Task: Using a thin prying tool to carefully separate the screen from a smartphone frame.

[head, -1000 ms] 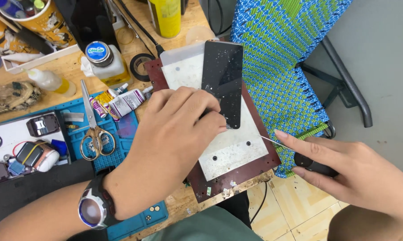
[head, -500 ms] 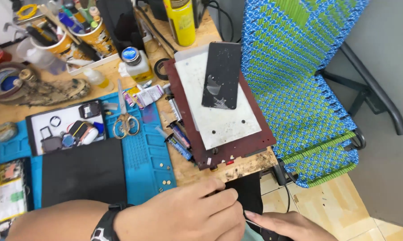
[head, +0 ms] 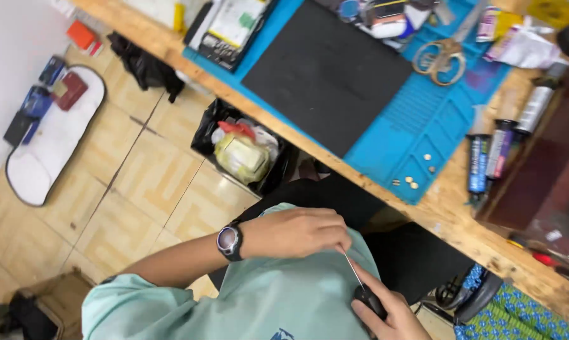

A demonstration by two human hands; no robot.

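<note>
While the thin metal shaft of the small screwdriver (head: 355,274) runs slantwise between your two hands, you keep the tool low, against the front of your pale green shirt (head: 278,302) and well below the bench edge. Your left hand (head: 297,232) has its fingertips pressed together on the upper end of the shaft, pinching it; whether cloth is caught in that pinch too, I cannot tell. Your right hand (head: 385,313) is curled shut around the black handle at the bottom edge of the view, and this likely steadies the tool while the other hand works along the metal. A dark wristwatch (head: 228,242) sits on your left wrist.

Above your hands lies the wooden workbench (head: 461,230), carrying a blue work mat (head: 417,132) with a black pad (head: 328,66) laid on it. Several small round screws (head: 412,182) rest in the mat's shallow compartments, probably so they cannot roll off. Scissors (head: 441,60) lie near the mat's far side, and a few tubes (head: 492,151) stand just beside the mat. Under the bench a black-lined bin (head: 243,151) holds crumpled waste.
</note>
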